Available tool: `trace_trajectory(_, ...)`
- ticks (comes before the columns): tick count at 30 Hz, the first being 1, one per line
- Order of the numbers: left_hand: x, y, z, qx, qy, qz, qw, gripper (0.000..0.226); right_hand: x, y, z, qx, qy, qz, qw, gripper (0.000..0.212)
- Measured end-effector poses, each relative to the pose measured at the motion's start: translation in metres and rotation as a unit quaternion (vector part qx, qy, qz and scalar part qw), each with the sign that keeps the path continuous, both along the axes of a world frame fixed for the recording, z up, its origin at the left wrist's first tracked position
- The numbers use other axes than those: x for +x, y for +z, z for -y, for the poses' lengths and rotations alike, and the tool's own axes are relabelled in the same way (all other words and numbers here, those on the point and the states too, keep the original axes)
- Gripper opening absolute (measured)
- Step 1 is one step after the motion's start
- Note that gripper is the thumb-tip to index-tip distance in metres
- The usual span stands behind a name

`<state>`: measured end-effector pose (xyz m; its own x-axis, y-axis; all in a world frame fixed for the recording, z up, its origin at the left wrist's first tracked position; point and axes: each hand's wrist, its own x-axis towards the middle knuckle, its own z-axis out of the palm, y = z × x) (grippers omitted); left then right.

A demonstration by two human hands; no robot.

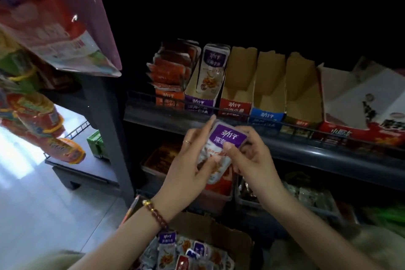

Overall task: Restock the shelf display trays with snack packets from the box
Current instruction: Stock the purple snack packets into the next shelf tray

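**Purple packets held in front of the shelf rail**

A dark grey metal shelf (328,156) with a thin wire rail along its front runs from the middle to the right of the scene, and the room behind it is black. Pale glossy floor tiles (32,193) catch the light at the far left, and blurred red and pink hanging snack bags (54,35) fill the upper left corner.

6 cardboard display trays stand side by side on the shelf. From the left:
- an orange tray (169,97) full of orange-red packets
- a purple-fronted tray (198,103) with purple and white packets standing in it
- a red-fronted tray (235,105) showing bare brown card
- a blue-fronted tray (266,115) showing bare brown card
- a dark-fronted tray (303,94) showing bare brown card
- a wide red and white carton (359,98)

Below, plastic bins (241,199) of wrapped snacks sit on a lower shelf.

Both hands hold the purple-topped white snack packets (226,138) upright just near of the rail, below the purple-fronted and red-fronted trays. How many packets are held cannot be told. The left hand (188,169), with a thin ring (187,142) and a dark red bead bracelet (156,215), has its forefinger straight up the packets' left edge and its thumb pressed on the lower front. The right hand (252,160) curls round the right edge, thumb flat on the purple band.

At the near edge, under the left wrist, an open brown cardboard box (219,234) holds loose packets (190,252) of the same kind
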<state>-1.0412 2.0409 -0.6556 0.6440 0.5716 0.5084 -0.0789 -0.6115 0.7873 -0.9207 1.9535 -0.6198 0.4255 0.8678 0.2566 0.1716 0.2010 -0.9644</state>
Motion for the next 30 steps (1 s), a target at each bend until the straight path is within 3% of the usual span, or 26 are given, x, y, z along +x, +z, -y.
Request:
trace_trajectory(4, 0.005, 0.016, -0.007, 0.018, -0.009, -0.018, 1.000, 0.072, 0.009, 0.012, -0.004, 0.060, -0.011, 0.027, 0.998, 0.026)
trace_trajectory(6, 0.004, 0.020, -0.018, 0.084, 0.044, -0.053, 0.994, 0.066, 0.015, 0.025, -0.011, 0.121, -0.040, 0.050, 0.991, 0.021)
trace_trajectory(10, 0.006, 0.021, -0.050, 0.295, 0.219, -0.167, 0.915, 0.058, 0.035, 0.051, -0.041, 0.233, -0.126, 0.108, 0.958, 0.022)
trace_trajectory(13, 0.015, 0.029, -0.062, 0.333, 0.263, -0.191, 0.885, 0.051, 0.049, 0.062, -0.072, 0.269, -0.155, 0.115, 0.944, 0.025)
trace_trajectory(20, 0.021, 0.017, -0.085, 0.315, 0.249, -0.218, 0.890, 0.054, 0.075, 0.058, -0.141, 0.154, -0.139, 0.086, 0.974, 0.030)
trace_trajectory(24, 0.019, 0.012, -0.096, 0.327, 0.215, -0.217, 0.894, 0.054, 0.086, 0.058, -0.160, 0.142, -0.167, 0.142, 0.965, 0.024)
trace_trajectory(30, 0.015, 0.008, -0.103, 0.316, 0.175, -0.215, 0.907, 0.065, 0.092, 0.076, -0.166, 0.108, -0.177, 0.249, 0.946, 0.034)
